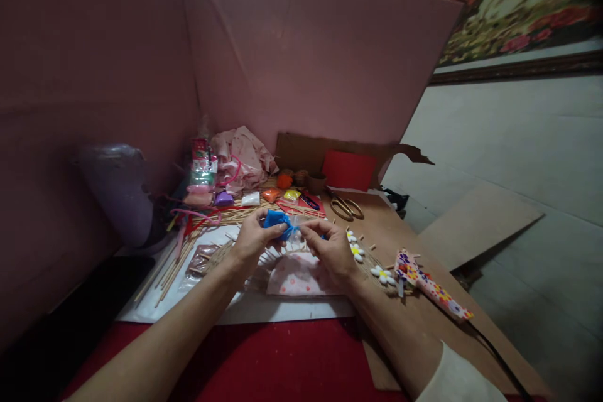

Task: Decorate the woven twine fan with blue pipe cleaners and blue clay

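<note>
We are seeing the left hand [254, 242] holding a crinkled blue packet [276, 223], its grip closing thumb against fingers around the body; the right hand [332, 248] is pinching the narrow, gathered end, thumb and forefinger nearly meeting; we are not making out whether film or blue filling is lying between the tips. The packet is hanging above a half-round panel [304, 273] of pale, red-dotted fabric; thin sticks are fanning out around its curved edge.

Below, a smooth white sheet [311, 310] is covering part of the desk [264, 358], whose front is showing deep red; a wrapped brown block [204, 259] is lying left of the panel; rounded white flowers [357, 254] with yellow centres are sitting along a fibrous band on the right; a floral fabric strip [438, 292] is stretching beyond them.

Farther back, gold-handled scissors [346, 206] are lying flat; flat red card [348, 169] is leaning against brown cardboard [299, 149]; pink cloth [244, 157] is bunching in soft folds.
</note>
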The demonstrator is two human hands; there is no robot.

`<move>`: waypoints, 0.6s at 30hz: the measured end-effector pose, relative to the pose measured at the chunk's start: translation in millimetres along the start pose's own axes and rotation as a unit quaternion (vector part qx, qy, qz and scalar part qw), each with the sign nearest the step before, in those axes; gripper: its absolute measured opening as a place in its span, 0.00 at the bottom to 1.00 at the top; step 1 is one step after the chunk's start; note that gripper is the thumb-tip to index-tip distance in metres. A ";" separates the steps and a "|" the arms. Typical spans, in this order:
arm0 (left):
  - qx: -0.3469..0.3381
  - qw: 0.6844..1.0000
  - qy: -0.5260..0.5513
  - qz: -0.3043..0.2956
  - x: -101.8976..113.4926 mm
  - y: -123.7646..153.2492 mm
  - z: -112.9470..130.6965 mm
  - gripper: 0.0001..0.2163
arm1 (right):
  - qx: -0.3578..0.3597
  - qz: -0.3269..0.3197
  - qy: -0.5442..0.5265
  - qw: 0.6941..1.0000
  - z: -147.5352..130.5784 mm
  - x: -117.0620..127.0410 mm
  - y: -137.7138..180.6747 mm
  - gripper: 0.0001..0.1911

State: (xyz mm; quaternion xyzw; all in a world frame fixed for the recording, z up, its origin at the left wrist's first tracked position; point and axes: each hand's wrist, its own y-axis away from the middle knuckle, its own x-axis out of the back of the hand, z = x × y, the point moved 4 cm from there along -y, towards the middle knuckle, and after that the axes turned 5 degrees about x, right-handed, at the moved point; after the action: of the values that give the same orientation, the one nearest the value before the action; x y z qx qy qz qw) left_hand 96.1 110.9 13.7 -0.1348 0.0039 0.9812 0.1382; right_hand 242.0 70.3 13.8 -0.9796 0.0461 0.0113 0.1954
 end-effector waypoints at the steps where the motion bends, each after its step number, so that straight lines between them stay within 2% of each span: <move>1: 0.001 1.000 0.002 0.002 0.0 0.0 0.6 0.18 | -0.026 -0.006 -0.048 0.999 2.3 0.3 -0.9 0.11; 4: 0.005 1.000 0.013 0.003 -1.0 0.2 2.3 0.19 | -0.079 -0.029 -0.145 0.986 6.0 -0.1 -1.9 0.14; 10: 0.016 0.999 0.026 0.008 -0.3 -0.1 1.1 0.18 | -0.086 -0.017 -0.186 0.979 0.4 -0.7 -1.2 0.19; 13: 0.016 0.999 0.031 0.006 -0.1 -0.1 0.4 0.18 | -0.081 -0.001 -0.183 0.980 -1.2 -0.4 -1.2 0.20; 18: 0.021 0.999 0.036 0.010 -0.8 0.0 1.9 0.18 | -0.046 -0.020 -0.110 0.993 0.4 -0.8 0.0 0.12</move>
State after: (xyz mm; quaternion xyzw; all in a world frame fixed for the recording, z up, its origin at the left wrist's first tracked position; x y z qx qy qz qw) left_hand 96.3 110.8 15.7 -0.1670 0.0304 0.9768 0.1307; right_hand 241.1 70.5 13.5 -0.9810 0.0040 0.1173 0.1543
